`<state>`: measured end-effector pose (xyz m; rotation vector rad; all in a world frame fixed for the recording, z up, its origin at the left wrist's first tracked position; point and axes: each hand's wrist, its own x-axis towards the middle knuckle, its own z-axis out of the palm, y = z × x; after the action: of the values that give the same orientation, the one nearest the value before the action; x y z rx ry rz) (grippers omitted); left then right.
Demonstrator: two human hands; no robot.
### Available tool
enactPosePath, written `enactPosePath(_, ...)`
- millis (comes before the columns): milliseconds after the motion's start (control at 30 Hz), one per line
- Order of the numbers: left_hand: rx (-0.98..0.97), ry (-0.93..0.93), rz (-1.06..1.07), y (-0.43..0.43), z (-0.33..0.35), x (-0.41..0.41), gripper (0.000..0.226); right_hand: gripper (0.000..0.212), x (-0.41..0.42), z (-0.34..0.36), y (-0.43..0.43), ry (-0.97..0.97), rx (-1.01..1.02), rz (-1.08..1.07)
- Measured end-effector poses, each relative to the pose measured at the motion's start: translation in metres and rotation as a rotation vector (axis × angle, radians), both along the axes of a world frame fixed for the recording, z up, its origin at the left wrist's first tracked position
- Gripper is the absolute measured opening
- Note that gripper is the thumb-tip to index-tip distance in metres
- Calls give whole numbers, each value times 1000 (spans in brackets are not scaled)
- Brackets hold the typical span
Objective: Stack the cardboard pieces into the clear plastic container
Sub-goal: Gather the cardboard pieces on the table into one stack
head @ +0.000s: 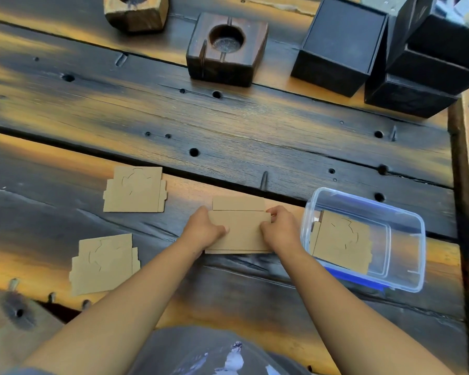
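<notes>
- Nearest, toward the table's [228,125] front edge, two bare forearms reach forward over a grey garment [201,350].
- Front left, a flat cardboard piece [103,263] lies alone on the planks.
- Mid-table, the left hand [205,230] and the right hand [279,230] each pinch a side of the middle cardboard piece [241,228], fingers closed on its edges; it lies flat, with a flap at its far side.
- Just right of it, near the right edge, the clear plastic container [406,212] sits on a blue lid and holds one cardboard piece [341,242], leaning on its left wall.
- Further left, another cardboard piece [136,190] lies flat.
- Toward the far edge stand two wooden blocks [225,50] with round recesses; black boxes [341,47] fill the far right corner.
</notes>
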<state>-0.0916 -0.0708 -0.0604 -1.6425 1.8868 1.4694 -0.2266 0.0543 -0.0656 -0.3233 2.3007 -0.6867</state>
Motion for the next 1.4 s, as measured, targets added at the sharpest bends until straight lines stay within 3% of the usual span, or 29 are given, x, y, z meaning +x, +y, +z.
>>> enactPosePath(167, 58, 67, 162, 9, 21, 56, 39, 21, 32, 14, -1, -50, -131, 68)
enactPosePath(467, -35, 113, 288, -13, 53, 136, 37, 24, 101, 32, -42, -89, -174, 212)
enactPosePath(700, -45, 185, 222, -91, 43, 171, 40, 29, 133, 34, -118, -69, -131, 202)
enactPosePath(967, -135, 87, 53, -189, 25, 187, 38, 26, 154, 28, -200, -28, -35, 193)
enactPosePath(1200, -219, 101, 11, -220, 1, 171, 39, 43, 153, 12, -232, 81, 53, 181)
enactPosePath(1400, -258, 75, -30, -231, -14, 160, 45, 38, 146, -1, -251, 77, 97, 143)
